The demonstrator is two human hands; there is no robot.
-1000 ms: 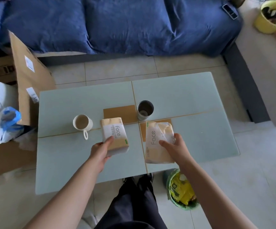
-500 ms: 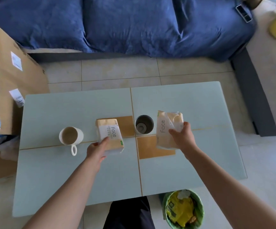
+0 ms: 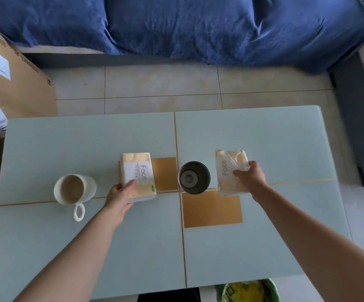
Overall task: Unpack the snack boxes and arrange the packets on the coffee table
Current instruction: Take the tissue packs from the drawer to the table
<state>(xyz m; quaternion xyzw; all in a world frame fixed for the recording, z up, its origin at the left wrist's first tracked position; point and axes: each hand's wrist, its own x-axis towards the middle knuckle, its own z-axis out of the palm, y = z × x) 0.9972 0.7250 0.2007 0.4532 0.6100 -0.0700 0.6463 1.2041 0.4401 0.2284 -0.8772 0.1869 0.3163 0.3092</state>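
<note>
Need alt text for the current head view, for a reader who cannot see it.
Seen from above, a person's left hand and right hand each hold a yellow packet on a pale green coffee table: left packet, right packet. A metal cup stands between them, a white mug further left.

Soft even daylight, faint shadows, slight overall blur, wide-angle bending at edges

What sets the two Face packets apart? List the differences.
1. The left packet looks full and boxy; the right packet looks slacker, its wrapper crinkled.
2. The left packet lies left of the metal cup, held by the left hand; the right packet lies right of it, held by the right hand.
Both are yellow with a white "Face" label.
</note>
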